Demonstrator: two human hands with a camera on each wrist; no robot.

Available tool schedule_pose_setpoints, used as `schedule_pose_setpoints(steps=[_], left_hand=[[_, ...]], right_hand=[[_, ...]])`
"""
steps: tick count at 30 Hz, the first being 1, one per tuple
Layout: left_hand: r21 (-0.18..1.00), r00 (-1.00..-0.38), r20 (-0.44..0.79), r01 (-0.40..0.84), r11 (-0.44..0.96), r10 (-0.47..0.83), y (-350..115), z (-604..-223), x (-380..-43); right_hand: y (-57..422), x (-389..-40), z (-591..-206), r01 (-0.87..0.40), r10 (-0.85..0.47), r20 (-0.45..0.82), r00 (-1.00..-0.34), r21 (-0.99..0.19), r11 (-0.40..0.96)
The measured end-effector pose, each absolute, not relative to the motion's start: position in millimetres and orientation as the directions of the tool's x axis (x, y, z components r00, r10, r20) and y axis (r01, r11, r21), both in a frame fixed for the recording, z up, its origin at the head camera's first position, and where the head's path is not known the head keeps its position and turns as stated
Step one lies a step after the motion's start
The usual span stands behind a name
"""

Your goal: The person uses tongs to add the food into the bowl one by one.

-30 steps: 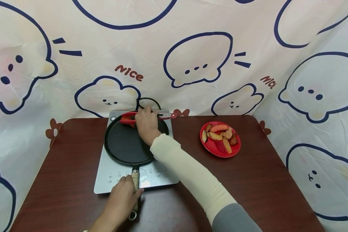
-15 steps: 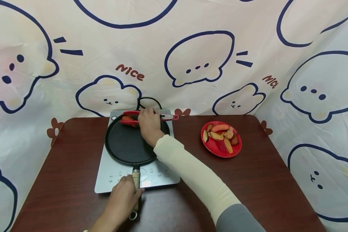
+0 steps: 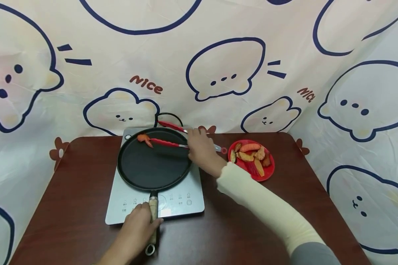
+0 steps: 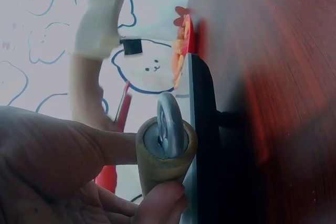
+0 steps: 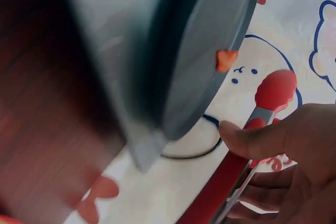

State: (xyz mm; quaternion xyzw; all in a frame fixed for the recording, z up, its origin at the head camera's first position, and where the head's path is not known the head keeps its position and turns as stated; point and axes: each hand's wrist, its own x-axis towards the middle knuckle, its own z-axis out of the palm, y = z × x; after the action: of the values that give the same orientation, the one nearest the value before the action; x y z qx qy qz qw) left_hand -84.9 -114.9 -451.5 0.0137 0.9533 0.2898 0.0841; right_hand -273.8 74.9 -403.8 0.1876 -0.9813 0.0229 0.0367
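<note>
With my left grip (image 3: 138, 222) I hold the handle (image 3: 153, 206) of one black pan (image 3: 150, 171), fingers curled round it. My right grip (image 3: 201, 149), right of the pan, is wrapped on one pair of red-and-silver tongs (image 3: 166, 142), whose two arms stand spread: one reaches over the pan, the other along its far side. One orange-red piece of food (image 3: 143, 138) lies inside the pan, near its far left rim; the right wrist view shows a tong tip apart from it. Under the pan sits one silver cooktop (image 3: 185, 205), on the brown worktop (image 3: 252, 217). Well to the pan's right is one red plate (image 3: 265, 176); I count about eight food pieces (image 3: 250, 147) there, but they overlap and I can't be certain.

My right fingers hide the middle of the tongs, and the right wrist view cuts off their lower end. The left wrist view hides most of the pan behind its handle; my right sleeve (image 4: 100, 19) is blurred there.
</note>
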Motion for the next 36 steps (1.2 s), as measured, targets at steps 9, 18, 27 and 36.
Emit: schedule_pose_setpoints(steps=[9,18,27,36], left_hand=[[0.537,-0.987,-0.145,-0.016,0.844,0.074,-113.7,-451.8,-85.9],[0.531,-0.987,-0.135,-0.002,0.847,0.083,-112.3,-452.8,-86.8],[0.529,-0.988,-0.129,0.002,0.849,0.083,-109.1,-456.5,-82.9],[0.532,-0.987,-0.134,0.005,0.847,0.09,-111.2,-453.8,-84.8]], right_hand=[[160.3,-245.2,-415.1,-0.273,-0.276,0.007,-0.961,-0.18,0.945],[221.2,-213.0,-424.4,-0.165,-0.187,-0.088,-0.978,-0.211,0.963],[256.3,-190.1,-435.9,0.006,-0.048,-0.214,-0.976,-0.243,0.97],[257.7,-192.2,-438.3,0.077,0.02,-0.271,-0.962,-0.205,0.976]])
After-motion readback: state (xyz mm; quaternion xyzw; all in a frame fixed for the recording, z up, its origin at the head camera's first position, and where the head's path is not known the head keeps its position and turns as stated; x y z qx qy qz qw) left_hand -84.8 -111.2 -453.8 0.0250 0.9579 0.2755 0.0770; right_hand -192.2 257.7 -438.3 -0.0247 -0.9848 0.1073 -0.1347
